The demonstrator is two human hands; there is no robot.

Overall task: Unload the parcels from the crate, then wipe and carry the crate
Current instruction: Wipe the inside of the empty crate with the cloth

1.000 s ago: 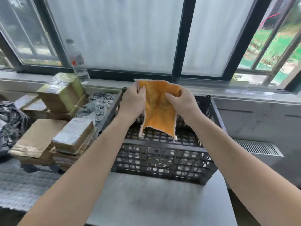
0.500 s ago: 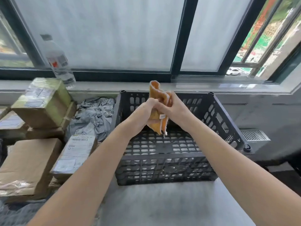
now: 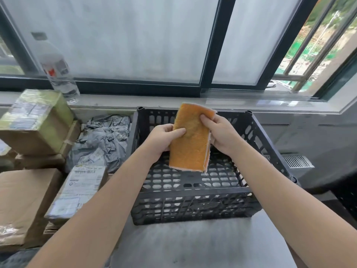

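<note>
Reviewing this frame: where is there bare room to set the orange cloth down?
Bare: the grey tabletop in front of the crate, the crate's floor, and the windowsill right of the bottle. Crowded: parcels piled left of the crate.

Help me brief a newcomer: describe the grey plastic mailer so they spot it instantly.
Find the black crate below the window. Just left of it, nearer the window than the white-labelled box, lies the grey mailer. It alone is crumpled, soft plastic; its neighbours are stiff brown cardboard boxes.
</note>
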